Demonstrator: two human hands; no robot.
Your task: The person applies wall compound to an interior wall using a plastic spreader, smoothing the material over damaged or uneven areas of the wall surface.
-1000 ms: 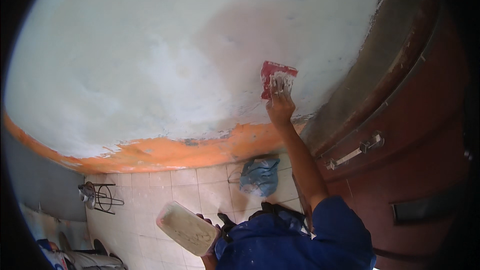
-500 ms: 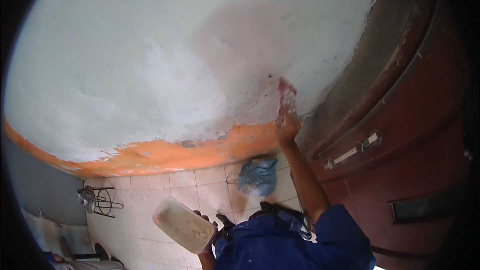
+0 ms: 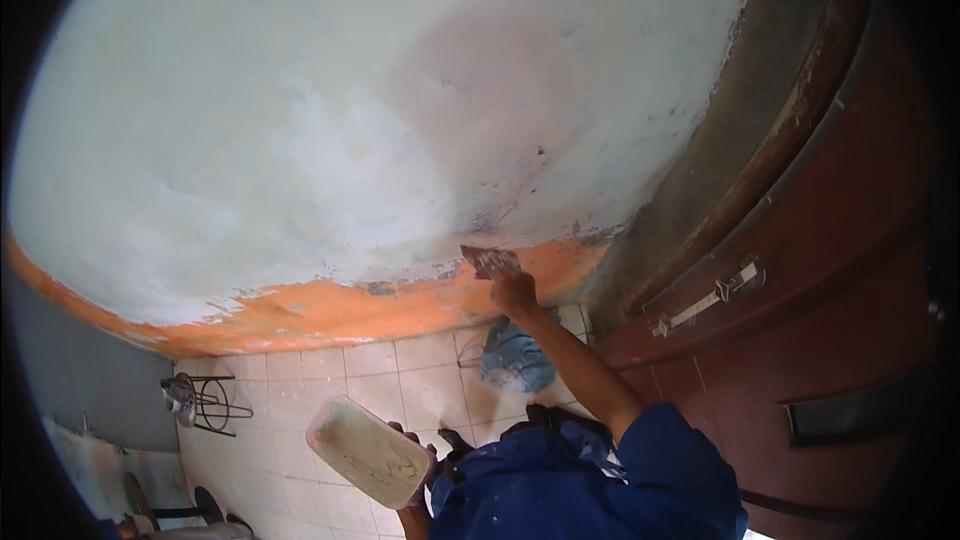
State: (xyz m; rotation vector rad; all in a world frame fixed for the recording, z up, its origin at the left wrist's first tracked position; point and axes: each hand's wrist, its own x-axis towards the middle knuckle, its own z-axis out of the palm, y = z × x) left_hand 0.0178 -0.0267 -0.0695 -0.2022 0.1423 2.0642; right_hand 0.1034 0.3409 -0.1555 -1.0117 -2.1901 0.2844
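Observation:
My right hand [image 3: 514, 290] is closed around a reddish putty knife [image 3: 488, 260] smeared with white. Its blade is at the wall's lower part, where the pale plastered surface [image 3: 250, 140] meets a band of orange paint [image 3: 380, 313]. Low at my left side, my left hand [image 3: 425, 452] grips the edge of a shallow rectangular tub [image 3: 318, 422] with rounded corners. Pale paste coats the inside of the tub. A greyish-pink patch [image 3: 490, 80] and dark specks mark the wall above the knife.
A blue plastic bag [image 3: 517, 355] lies on the tiled floor [image 3: 375, 370] below my right arm. At the left stands a round metal stool [image 3: 208, 405]. A red-brown door [image 3: 800, 340] with a metal bolt [image 3: 706, 300] is at the right. Another person's leg [image 3: 200, 532] shows at lower left.
My right hand has swept the putty knife left and down across the wall to the orange band's edge. My left hand and the tub have barely moved.

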